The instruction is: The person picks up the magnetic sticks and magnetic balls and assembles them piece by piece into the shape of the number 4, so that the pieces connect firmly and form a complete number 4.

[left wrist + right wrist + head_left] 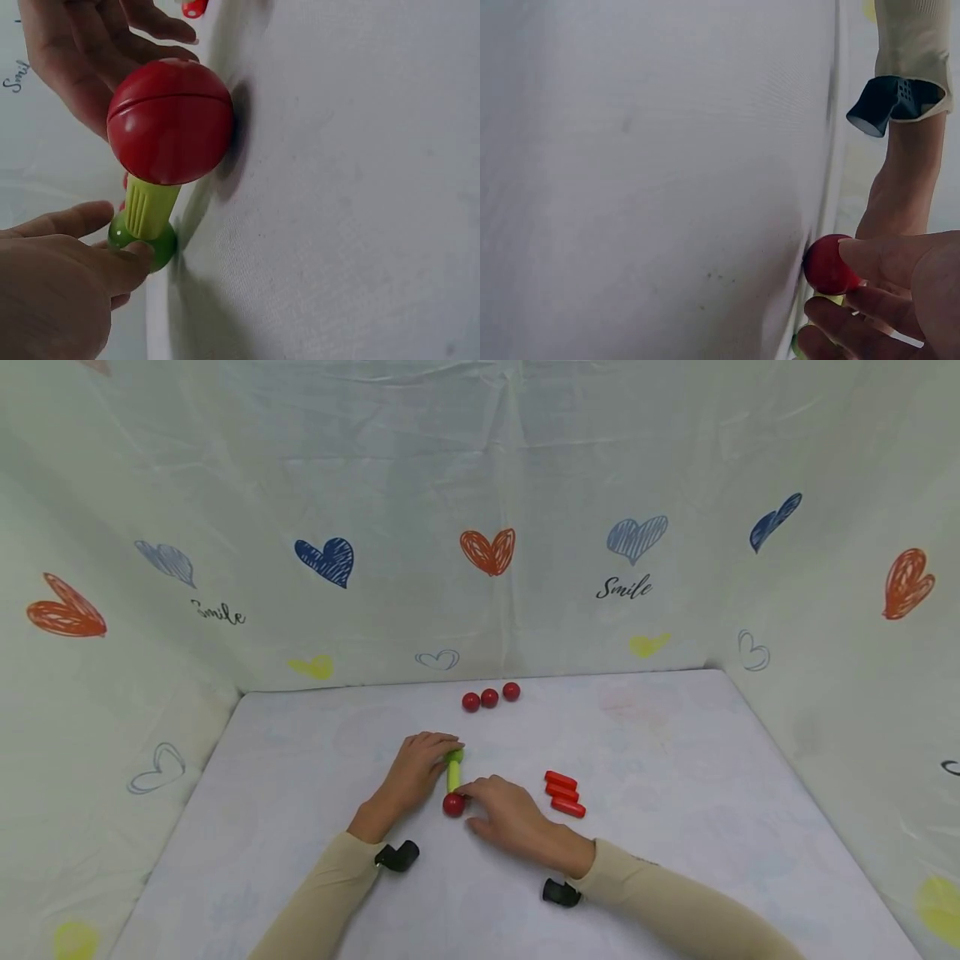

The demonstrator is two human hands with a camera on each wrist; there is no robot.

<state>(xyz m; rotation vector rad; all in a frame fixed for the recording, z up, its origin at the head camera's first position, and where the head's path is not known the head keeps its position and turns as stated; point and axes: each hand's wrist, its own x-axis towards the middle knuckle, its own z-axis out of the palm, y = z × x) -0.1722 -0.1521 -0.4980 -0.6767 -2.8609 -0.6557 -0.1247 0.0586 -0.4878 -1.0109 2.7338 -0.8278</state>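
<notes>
A yellow-green ridged rod [453,777] lies on the table with a green ball [161,251] at its far end and a red ball [453,804] at its near end. My left hand [420,768] pinches the green ball between thumb and fingers. Close to the right of the red ball is my right hand [510,814], its fingers loosely spread and the index fingertip right by where rod and ball meet. The thumb overlaps the red ball [829,264] in the right wrist view, but the head view shows it apart from the ball.
Three red rods [562,792] lie side by side to the right of my right hand. Three more red balls [490,697] sit in a row near the table's back edge. A white curtain [390,468] printed with hearts surrounds the white table [675,860].
</notes>
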